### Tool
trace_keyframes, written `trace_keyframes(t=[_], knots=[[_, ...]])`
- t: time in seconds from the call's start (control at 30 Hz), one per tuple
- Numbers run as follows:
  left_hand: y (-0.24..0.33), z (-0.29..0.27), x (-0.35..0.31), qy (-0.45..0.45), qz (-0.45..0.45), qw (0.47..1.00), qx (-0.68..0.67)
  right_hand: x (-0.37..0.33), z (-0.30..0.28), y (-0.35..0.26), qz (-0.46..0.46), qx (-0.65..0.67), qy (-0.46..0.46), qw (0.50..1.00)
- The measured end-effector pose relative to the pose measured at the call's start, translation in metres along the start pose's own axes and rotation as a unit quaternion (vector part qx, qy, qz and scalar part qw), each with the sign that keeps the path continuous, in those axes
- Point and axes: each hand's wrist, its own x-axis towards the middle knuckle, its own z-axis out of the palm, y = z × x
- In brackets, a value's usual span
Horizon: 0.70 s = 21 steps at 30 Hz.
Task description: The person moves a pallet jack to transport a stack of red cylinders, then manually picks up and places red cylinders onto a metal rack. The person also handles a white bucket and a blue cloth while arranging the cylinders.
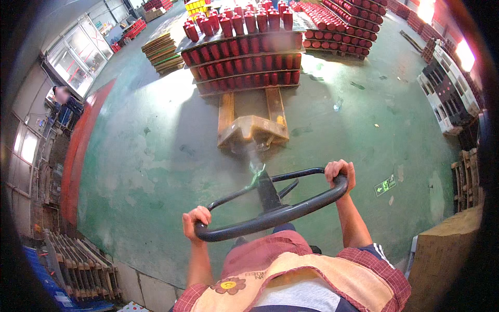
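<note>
My left hand [196,221] is wrapped round the left end of a black loop handle [270,219]. At the handle's right end, which sits higher and farther off, my right hand [340,174] grips the curved bar. The handle's shaft runs forward to a worn yellow pallet jack [253,129], with a light green cord [256,174] tied around the shaft. Its two forks reach under a stack of red bottle-shaped metal cylinders [244,62]. Boards separate the lying layers, and more cylinders stand upright on top.
More red cylinders [358,28] are piled behind on the right. Flat boards [162,53] lie stacked at far left. White and black pallets [449,91] stand right, above wooden pallets [468,179]. A cardboard box [444,255] is near right. A person [67,101] is at the left wall.
</note>
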Motion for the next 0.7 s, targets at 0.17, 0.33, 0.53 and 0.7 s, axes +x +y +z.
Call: trace_keyframes(t=[0.17,0.33,0.53,0.7], knots=[[0.033,-0.081,0.036,-0.119,-0.083,0.989,0.018,-0.035,0.078,0.002,0.100,-0.114,-0.073,0.986],[0.104,-0.111,0.081,-0.490,-0.201,0.704,0.473,-0.029,0.154,-0.014,0.247,-0.508,-0.466,0.681],[0.045,-0.178,-0.040,-0.617,-0.268,0.571,0.471,-0.159,0.169,0.069,0.412,-0.475,-0.614,0.477],[-0.061,-0.214,-0.244,-0.525,-0.297,0.593,0.533,-0.344,0.158,0.196,0.500,-0.468,-0.598,0.416]])
